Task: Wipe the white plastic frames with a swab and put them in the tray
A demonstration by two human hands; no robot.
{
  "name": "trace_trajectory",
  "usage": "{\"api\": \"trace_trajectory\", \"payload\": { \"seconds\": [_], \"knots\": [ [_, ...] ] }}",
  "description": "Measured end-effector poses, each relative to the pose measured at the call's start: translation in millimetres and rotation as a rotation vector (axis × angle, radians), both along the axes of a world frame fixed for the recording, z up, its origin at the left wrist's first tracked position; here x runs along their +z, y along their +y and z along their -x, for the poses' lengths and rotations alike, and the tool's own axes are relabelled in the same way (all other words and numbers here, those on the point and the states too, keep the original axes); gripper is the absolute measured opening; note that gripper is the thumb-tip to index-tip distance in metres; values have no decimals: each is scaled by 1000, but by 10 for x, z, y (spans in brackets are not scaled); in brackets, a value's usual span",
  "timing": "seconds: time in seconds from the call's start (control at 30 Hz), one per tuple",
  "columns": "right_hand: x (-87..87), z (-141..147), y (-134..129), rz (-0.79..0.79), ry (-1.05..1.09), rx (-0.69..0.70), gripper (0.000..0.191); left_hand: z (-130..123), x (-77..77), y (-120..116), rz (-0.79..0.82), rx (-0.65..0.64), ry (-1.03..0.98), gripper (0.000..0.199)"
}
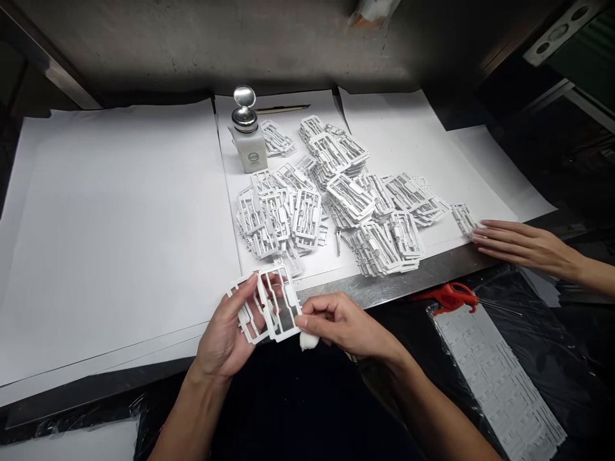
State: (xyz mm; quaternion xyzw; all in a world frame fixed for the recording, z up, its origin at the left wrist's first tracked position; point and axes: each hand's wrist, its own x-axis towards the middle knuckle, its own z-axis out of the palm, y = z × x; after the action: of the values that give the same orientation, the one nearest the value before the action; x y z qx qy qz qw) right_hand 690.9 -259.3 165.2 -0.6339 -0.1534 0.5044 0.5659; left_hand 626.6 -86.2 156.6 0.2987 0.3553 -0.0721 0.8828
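Observation:
My left hand [223, 333] is closed around a white plastic parts frame [250, 323], its thumb over the top edge. A second white parts frame [281, 307] overlaps it on the right, tilted up toward me. Thumb and fingers of my right hand [341, 323] pinch the lower right corner of that second frame. A wad of white cloth or cotton [309, 341] shows under my right fingers. Just beyond my hands lie heaps of similar frames [283, 214] on white paper.
A pump bottle [250, 144] with its metal lid raised stands behind the heaps, near a thin dark tool [283, 109]. At right, another person's hand [528, 246] touches a small stack of frames [465, 219]. Red-handled scissors [454, 296] and grey sheets of parts [500, 378] lie in front.

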Motion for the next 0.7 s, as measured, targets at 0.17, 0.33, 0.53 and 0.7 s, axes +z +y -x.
{"api": "trace_trajectory", "payload": {
  "seconds": [0.17, 0.33, 0.53, 0.7],
  "knots": [
    [-43, 48, -9, -57, 91, -19, 34, -8, -67, -19, 137, -27, -62, 31],
    [14, 51, -40, -4, 53, -46, 32, -2, -101, -46, 159, 19, -73, 31],
    [171, 90, 89, -40, -383, -281, 18, 1, -78, -87, 167, 18, -95, 31],
    [221, 203, 241, -93, -766, -37, 16, -1, -78, -97, 119, 32, -94, 30]
  ]
}}
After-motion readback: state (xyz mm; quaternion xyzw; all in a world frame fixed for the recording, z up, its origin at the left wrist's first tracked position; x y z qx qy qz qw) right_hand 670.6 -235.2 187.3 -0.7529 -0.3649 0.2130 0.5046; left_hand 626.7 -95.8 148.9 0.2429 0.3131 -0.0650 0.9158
